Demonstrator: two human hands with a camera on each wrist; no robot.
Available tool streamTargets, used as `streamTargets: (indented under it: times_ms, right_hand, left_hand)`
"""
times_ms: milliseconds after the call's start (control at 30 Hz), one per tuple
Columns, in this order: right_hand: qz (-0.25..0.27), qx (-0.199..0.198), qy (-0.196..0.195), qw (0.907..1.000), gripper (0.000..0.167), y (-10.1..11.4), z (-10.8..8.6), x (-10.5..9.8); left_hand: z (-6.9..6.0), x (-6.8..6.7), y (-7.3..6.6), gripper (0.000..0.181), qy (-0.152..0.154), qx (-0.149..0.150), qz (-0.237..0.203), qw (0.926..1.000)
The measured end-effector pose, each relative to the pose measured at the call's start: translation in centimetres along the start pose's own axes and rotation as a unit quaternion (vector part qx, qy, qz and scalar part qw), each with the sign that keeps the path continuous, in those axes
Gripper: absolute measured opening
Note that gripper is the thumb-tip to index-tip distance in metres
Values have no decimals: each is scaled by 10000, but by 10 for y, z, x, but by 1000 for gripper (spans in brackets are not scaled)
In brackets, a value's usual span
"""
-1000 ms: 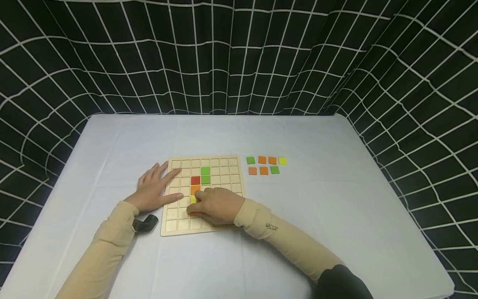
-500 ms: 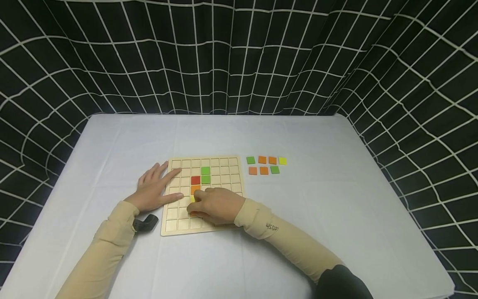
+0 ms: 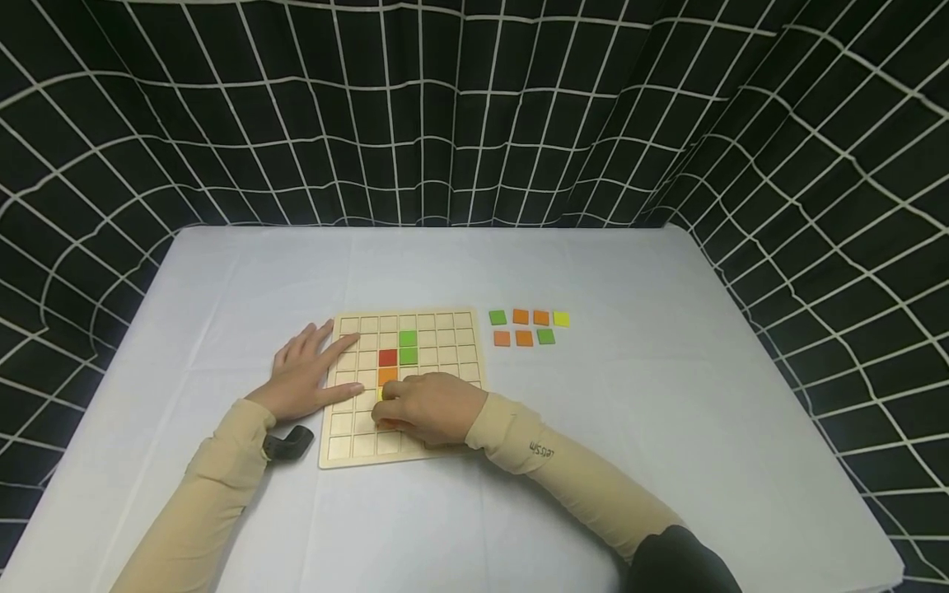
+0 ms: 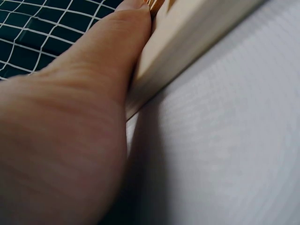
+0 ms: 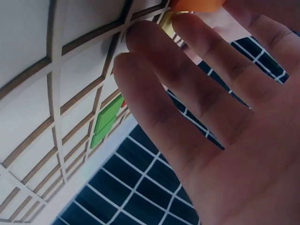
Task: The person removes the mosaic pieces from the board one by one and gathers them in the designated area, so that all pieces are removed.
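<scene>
A wooden grid board [image 3: 448,354] lies on the white table. My left hand [image 3: 296,383] rests at its left edge with the fingers spread, thumb and index finger over the squares. Over the lower middle of the board, my right hand [image 3: 433,408] pinches an orange tile [image 5: 199,4]; the thumb's grip is mostly hidden. In the board sit two green tiles, one the lower green tile [image 3: 408,356], then a red tile [image 3: 388,357], another orange tile [image 3: 387,376] beneath it, and a yellow tile [image 3: 381,394] partly covered by my right fingers.
Right of the board lie several loose tiles in two rows, among them a far yellow tile [image 3: 561,319] and a near green tile [image 3: 545,336]. A black curtain [image 3: 474,123] with white grid lines surrounds the table [image 3: 630,428].
My right fingers shift very slightly over the yellow and orange tiles. The left hand, the board and the loose tiles stay put.
</scene>
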State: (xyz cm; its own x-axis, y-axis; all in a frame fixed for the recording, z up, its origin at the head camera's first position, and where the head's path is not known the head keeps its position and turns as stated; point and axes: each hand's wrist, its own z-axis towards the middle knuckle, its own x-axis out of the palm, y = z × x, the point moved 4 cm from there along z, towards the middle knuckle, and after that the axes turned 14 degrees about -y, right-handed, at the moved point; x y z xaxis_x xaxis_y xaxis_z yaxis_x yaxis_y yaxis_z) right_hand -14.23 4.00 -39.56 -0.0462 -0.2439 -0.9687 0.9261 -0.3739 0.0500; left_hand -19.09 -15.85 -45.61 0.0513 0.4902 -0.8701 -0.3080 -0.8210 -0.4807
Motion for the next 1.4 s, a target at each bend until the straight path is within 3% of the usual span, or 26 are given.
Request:
streamTargets:
  times_ms: [600, 967, 1400]
  right_hand:
    - [-17, 13, 24, 10000, 11, -1, 0, 0]
    - [-391, 40, 25, 9992, 15, -7, -1, -6]
    - [-172, 691, -136, 9974, 15, -35, -10, -25]
  left_hand:
    - [1, -2, -3, 82, -53, 70, -31, 10000]
    - [-1, -5, -6, 81, 22, 30, -8, 10000]
    - [0, -2, -3, 82, 52, -5, 32, 10000]
